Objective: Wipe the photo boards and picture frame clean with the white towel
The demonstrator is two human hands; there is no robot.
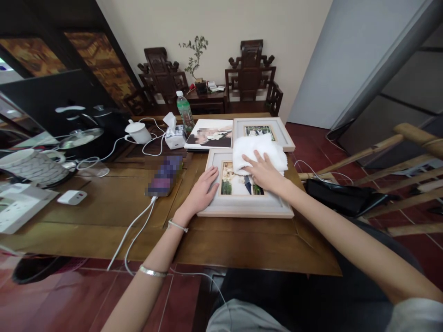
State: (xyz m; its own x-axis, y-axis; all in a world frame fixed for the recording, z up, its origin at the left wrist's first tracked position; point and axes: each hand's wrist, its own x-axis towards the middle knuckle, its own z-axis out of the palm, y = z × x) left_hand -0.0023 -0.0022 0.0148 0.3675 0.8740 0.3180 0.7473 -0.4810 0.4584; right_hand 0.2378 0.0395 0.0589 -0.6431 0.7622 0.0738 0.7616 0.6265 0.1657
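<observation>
A picture frame point(249, 213) with a pale wooden rim and a photo inside lies flat near the table's right end. My left hand point(205, 188) rests flat on its left side, fingers stretched out. Over the frame's upper right part is a folded white cloth point(265, 150), fluffy like a towel. My right hand point(265, 173) lies on this cloth with spread fingers, pressing it against the frame; part of the photo is hidden beneath. Behind it, a second picture frame point(282, 131) is partly covered by the cloth. Left of that lies a photo panel point(209, 134).
A phone point(164, 176) with a white cable lies left of the frames. Behind it stand a tissue box point(175, 137), a green-labelled bottle point(185, 113) and a lidded white cup point(138, 132). A patterned pitcher point(32, 168) and a power strip point(24, 205) are at far left.
</observation>
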